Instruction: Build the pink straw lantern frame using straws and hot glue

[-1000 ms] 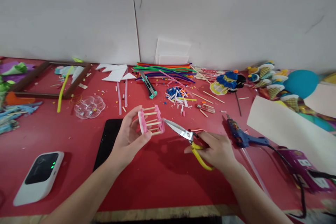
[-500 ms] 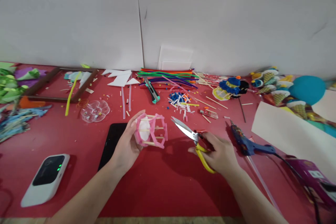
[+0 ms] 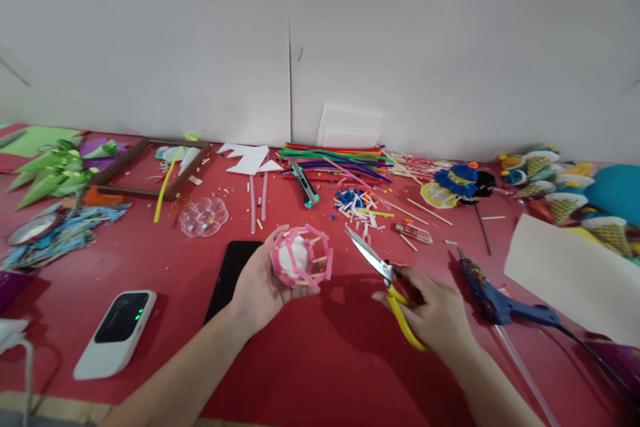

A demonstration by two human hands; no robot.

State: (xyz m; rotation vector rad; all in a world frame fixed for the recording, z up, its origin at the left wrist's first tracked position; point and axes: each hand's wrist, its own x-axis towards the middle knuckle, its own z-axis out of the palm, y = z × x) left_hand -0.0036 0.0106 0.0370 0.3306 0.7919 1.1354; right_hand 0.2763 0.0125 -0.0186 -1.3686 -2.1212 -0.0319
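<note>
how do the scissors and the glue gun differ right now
The scissors are held in the right hand, while the glue gun lies on the red table. The scissors have yellow handles and shiny metal blades; the glue gun has a mostly blue body. The glue gun trails a dark cord, while the scissors have none. Both point toward the upper left of the view.

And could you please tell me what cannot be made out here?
Head view: black slab, partly hidden by the left hand.
Head view: scissors, handles partly hidden by the right hand.
Head view: purple box, cut off by the right edge.
</note>
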